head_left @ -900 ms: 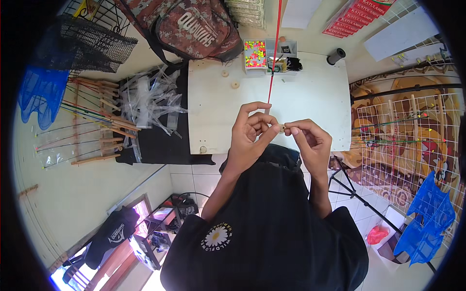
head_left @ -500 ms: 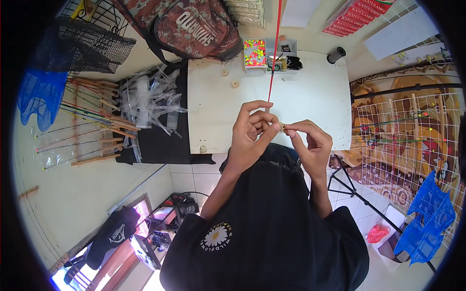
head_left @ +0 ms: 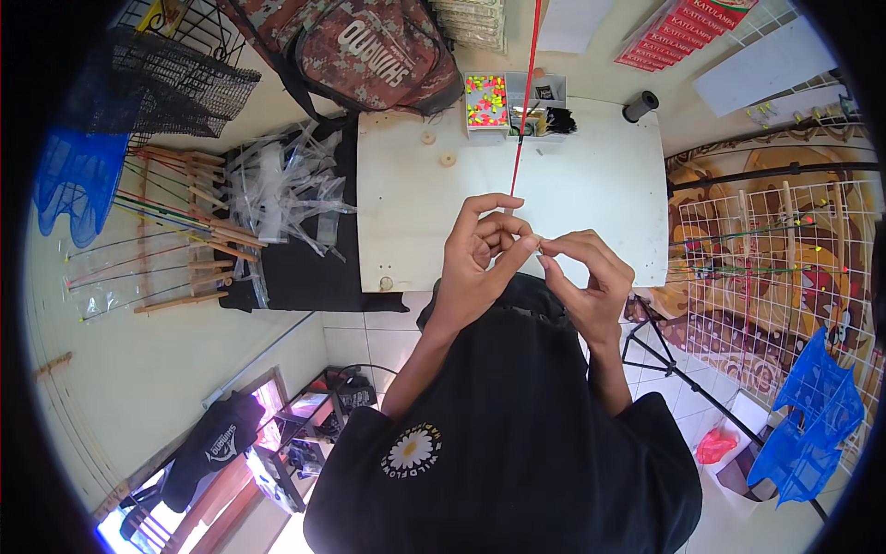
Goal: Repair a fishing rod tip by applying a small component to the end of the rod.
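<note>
My left hand (head_left: 475, 258) is raised over the white tabletop (head_left: 401, 212), thumb and fingers curled closed at a small pale piece (head_left: 538, 244), its index finger arched above the others. My right hand (head_left: 591, 286) pinches at that same piece from the right, thumb and forefinger almost meeting the left fingertips, which hide most of it. A thin red rod (head_left: 516, 171) with a black band runs from just above my left fingers toward the top edge; whether the hand grips it is unclear. Two small wooden discs (head_left: 448, 160) lie on the tabletop beyond my hands.
At the table's back stand compartment boxes (head_left: 484, 102) of bright small floats and a dark cylinder (head_left: 640, 108). A camouflage backpack (head_left: 360, 65) is at upper left, with plastic sleeves (head_left: 286, 185) and wooden-handled rods (head_left: 231, 247) below it. A wire grid (head_left: 738, 240) and black tripod (head_left: 655, 346) are at right.
My right hand has shifted slightly, its thumb moving left and down below the small piece, which is now less visible. My left hand has moved a little to the right.
</note>
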Tool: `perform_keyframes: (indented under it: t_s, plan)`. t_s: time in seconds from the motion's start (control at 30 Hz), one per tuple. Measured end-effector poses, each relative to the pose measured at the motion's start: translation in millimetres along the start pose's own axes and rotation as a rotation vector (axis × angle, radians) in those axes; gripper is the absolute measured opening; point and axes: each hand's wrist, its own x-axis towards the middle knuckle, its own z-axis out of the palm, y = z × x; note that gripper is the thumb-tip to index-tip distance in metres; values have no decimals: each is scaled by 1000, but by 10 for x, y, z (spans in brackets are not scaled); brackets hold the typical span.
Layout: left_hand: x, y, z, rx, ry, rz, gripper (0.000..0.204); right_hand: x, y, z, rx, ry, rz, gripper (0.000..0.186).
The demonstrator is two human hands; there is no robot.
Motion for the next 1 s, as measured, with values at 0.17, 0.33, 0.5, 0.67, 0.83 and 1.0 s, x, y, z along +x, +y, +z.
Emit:
perform_keyframes:
  t_s: [0.17, 0.33, 0.5, 0.67, 0.83, 1.0]
  plan:
    - [-10, -20, -17, 4, -1, -5, 41, -5, -5, 6, 1, 8, -5, 23]
    - [-16, -17, -10, 38, -6, -15, 40, -8, 4, 26, 8, 36, -6, 20]
    - [-20, -21, -19, 51, -21, -24, 41, -13, 30, 33, -13, 43, -25, 16]
    - [-26, -3, -18, 75, -34, -29, 40, -33, 24, 47, -5, 58, 31, 13]
    - [-27, -8, -18, 84, -44, -34, 40, -82, 65, 46, 107, 42, 195, 10]
    - [-30, -15, -15, 98, -60, -39, 40, -100, 57, 59, 337, 37, 335, 6]
